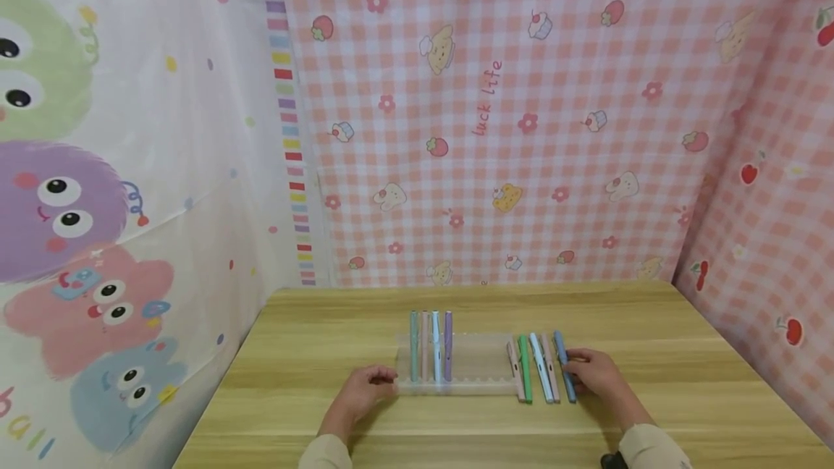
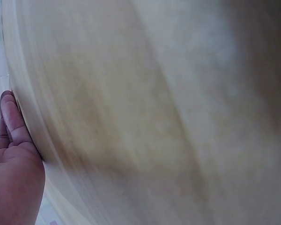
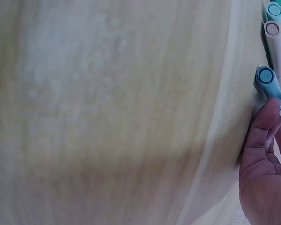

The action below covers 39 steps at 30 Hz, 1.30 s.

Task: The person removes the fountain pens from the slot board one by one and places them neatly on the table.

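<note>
- Risk, in my judgement: a loose pinch could have let the blue pen [image 1: 562, 350] roll, or a sideways nudge could have pushed it into the neighbouring pink pen [image 1: 550, 369].
- Blue pen: slim and slightly tilted, it lay at lower right of the head view, its round end ringed.
- My right hand [image 1: 591, 372]: fingertips pinched that pen.
- My left hand [image 1: 366, 391]: fingertips met the clear tray [image 1: 482, 362] at lower centre; whether they gripped, I could not tell.
</note>
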### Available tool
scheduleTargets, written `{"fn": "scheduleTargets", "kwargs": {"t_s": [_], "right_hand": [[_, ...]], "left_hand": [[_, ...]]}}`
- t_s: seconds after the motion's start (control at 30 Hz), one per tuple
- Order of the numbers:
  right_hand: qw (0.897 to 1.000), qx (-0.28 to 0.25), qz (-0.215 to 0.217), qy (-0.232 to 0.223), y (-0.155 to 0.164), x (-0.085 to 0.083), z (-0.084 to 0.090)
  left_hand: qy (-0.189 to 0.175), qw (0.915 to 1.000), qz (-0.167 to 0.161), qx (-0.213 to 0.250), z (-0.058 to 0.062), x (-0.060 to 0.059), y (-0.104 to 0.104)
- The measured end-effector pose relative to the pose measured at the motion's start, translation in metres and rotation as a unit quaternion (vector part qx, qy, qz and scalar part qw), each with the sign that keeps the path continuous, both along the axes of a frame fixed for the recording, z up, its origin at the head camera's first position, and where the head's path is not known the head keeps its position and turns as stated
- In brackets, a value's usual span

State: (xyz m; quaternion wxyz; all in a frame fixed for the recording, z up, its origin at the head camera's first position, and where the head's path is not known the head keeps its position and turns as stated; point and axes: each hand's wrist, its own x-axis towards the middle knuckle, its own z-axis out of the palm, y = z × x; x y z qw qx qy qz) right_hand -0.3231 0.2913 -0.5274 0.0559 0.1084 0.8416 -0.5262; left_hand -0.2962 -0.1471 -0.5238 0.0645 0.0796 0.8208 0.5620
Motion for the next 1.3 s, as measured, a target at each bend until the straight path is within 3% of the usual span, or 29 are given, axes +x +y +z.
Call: {"fn": "scheduleTargets", "kwargs": {"t_s": [0.43, 0.7, 0.97, 1.3], "right_hand": [[1.000, -0.014, 0.005, 0.016, 0.003, 0.004, 0.011], [0.999, 0.018, 0.006, 0.026, 0.006, 0.002, 0.013], [0.999, 0.017, 0.018, 0.025, -0.002, -0.004, 0.017], [0.999, -0.019, 0.026, 0.022, -0.010, -0.003, 0.019]], "left_hand": [[0.010, 0.9999, -0.008, -0.008, 0.002, -0.004, 0.002], [0.013, 0.9999, -0.008, -0.004, 0.000, -0.006, 0.000], [0.005, 1.0000, -0.005, -0.004, 0.002, -0.002, 0.000], [0.024, 0.9995, -0.016, 0.016, -0.003, 0.001, -0.004]]}}
